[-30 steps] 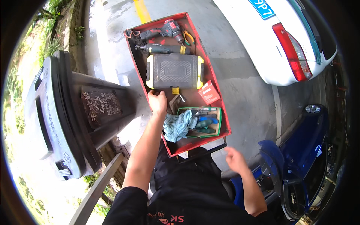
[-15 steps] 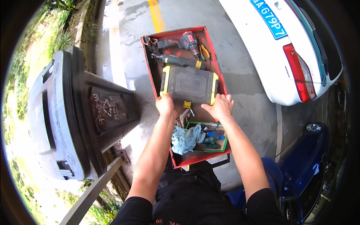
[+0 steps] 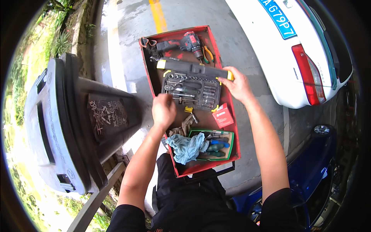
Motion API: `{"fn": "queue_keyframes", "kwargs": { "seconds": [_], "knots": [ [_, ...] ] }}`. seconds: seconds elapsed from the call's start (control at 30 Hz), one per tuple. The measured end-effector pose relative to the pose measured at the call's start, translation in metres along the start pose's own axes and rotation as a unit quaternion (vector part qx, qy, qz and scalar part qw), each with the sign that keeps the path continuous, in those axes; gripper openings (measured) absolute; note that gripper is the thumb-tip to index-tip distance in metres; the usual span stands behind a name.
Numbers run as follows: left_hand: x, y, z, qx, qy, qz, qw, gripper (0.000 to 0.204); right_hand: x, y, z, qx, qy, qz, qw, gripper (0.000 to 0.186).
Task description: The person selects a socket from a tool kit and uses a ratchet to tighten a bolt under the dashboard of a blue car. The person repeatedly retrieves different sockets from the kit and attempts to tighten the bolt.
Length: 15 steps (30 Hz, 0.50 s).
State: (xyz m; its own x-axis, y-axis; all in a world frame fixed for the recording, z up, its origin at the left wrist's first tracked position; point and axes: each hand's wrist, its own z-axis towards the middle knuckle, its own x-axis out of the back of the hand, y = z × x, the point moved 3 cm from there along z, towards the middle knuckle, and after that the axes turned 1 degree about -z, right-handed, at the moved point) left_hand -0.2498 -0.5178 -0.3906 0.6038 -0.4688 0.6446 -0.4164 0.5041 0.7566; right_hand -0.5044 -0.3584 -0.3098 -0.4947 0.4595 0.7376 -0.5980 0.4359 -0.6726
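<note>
On the pavement: white car (image 3: 301,54), rear end, upper right of view; dark grey wheeled bin (image 3: 65,123), lying left of the person; blue vehicle (image 3: 320,170), lower right.
Between bin and car: red tool tray (image 3: 228,116), long and rectangular, on a black frame.
Within the tray, far end to near end: red-and-black cordless drill (image 3: 185,41) with pliers (image 3: 207,54) beside it; black socket set case (image 3: 191,91) with yellow corners, lid raised upright, sockets and bits showing in rows; small red box (image 3: 223,115); green tray of screwdrivers (image 3: 216,144); light blue rag (image 3: 187,147).
Right hand (image 3: 237,86): grip clenched on the right end of the raised lid, at its yellow corner.
Left hand (image 3: 164,110): at the case's near-left edge, fingers curled downward; whether its grip grasps anything cannot be told.
</note>
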Motion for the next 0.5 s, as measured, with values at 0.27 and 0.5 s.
{"fn": "queue_keyframes", "kwargs": {
  "seconds": [0.27,0.5],
  "knots": [
    [-0.026,0.005,-0.042,-0.163,-0.086,0.251,0.95,0.018,0.0,0.055,0.026,-0.081,-0.026,0.016,0.996,0.048],
    [-0.02,0.011,-0.047,-0.268,-0.142,0.249,0.92,0.016,-0.019,0.081,-0.006,-0.261,0.017,0.176,0.949,0.051]
  ]
}}
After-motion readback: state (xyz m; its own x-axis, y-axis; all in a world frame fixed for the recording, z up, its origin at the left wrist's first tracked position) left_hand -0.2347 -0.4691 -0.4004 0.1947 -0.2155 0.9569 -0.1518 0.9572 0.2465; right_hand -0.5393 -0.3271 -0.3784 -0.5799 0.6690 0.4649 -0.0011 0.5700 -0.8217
